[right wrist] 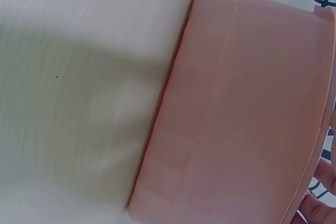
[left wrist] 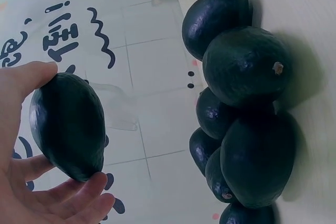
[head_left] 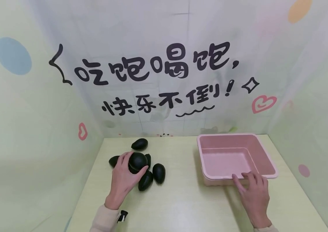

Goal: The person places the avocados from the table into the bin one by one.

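Observation:
My left hand (head_left: 124,174) grips a dark green avocado (head_left: 138,161) between thumb and fingers. In the left wrist view this avocado (left wrist: 71,124) is lifted off the table, apart from the pile. Several more avocados lie close together below and around it, among them a front avocado (head_left: 145,181), a right-hand avocado (head_left: 159,173) and a far avocado (head_left: 139,144). On the right, my right hand (head_left: 254,195) holds the near rim of a pink plastic basin (head_left: 225,162), fingertips at the edge. Nothing lies inside the basin. The right wrist view shows the basin's outer wall (right wrist: 236,103).
A pale wood-grain table (head_left: 178,196) carries everything. Light printed curtains with dark lettering enclose it at the back and both sides; the back curtain (head_left: 152,122) meets the table's far edge. A small black-and-white item (head_left: 122,216) shows beside the left sleeve.

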The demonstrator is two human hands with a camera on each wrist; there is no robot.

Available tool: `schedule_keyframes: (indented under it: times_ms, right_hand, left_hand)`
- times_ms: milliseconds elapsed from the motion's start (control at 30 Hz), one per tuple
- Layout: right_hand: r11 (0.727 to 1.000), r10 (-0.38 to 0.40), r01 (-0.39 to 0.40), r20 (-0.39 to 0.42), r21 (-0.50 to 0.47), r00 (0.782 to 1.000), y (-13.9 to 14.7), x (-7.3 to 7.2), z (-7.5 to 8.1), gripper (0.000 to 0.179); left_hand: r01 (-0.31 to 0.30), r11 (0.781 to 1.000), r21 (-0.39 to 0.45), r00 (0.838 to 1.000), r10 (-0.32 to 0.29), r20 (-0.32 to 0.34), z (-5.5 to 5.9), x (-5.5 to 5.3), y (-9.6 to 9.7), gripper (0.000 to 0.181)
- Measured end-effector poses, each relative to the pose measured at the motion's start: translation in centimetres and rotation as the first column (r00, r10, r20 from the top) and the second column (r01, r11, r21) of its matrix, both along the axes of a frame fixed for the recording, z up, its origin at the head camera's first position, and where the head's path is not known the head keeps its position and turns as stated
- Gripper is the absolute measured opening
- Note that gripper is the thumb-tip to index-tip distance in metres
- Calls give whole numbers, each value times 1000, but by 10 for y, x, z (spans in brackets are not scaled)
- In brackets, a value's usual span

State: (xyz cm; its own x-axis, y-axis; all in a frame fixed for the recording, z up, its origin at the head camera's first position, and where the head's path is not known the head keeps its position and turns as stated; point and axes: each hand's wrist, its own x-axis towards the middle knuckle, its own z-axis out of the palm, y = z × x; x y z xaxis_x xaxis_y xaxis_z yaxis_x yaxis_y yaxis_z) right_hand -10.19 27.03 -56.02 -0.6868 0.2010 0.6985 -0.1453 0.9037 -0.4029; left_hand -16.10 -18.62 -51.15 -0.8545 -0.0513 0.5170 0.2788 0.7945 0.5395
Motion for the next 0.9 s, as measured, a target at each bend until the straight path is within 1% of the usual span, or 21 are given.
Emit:
schedule_keyframes:
  times_ms: [33, 100, 167, 267, 333, 567, 733, 800, 900]
  right_hand:
    - [1000, 0, 0, -3, -2, 1000, 0, 0, 0, 76]
    - [1000, 0, 0, 0, -5, 1000, 0, 0, 1, 73]
    - [1000, 0, 0, 19, -11, 1000, 0, 1, 2, 63]
    - [1000, -1, 3, 71, -29, 997, -1, 3, 4, 45]
    - [999, -5, 9, 111, -39, 994, -2, 4, 7, 40]
    - [998, -19, 32, 207, -61, 978, -2, 6, 14, 37]
    - [996, -20, 45, 279, -81, 960, -4, 8, 16, 38]
    - [995, -20, 48, 296, -86, 955, -4, 8, 16, 38]
    - [995, -21, 49, 291, -88, 957, -4, 8, 16, 37]
  left_hand:
    - [2, 1000, -1, 1000, -2, -3, 1, -1, 0, 80]
    - [5, 1000, -6, 1000, -5, -9, 2, -1, 1, 80]
    - [6, 1000, -10, 1000, -6, -12, 2, -2, 3, 80]
    - [4, 1000, -16, 1000, -4, -12, 3, -2, 4, 80]
    - [5, 1000, -17, 1000, -5, -10, 3, -3, 5, 81]
    - [10, 1000, -18, 1000, -10, 18, 5, -4, 9, 81]
    - [15, 1000, -25, 1000, -14, 28, 8, -4, 12, 81]
    - [16, 999, -31, 1000, -15, 26, 9, -5, 14, 81]
    - [24, 999, -36, 999, -24, 25, 10, -6, 17, 82]
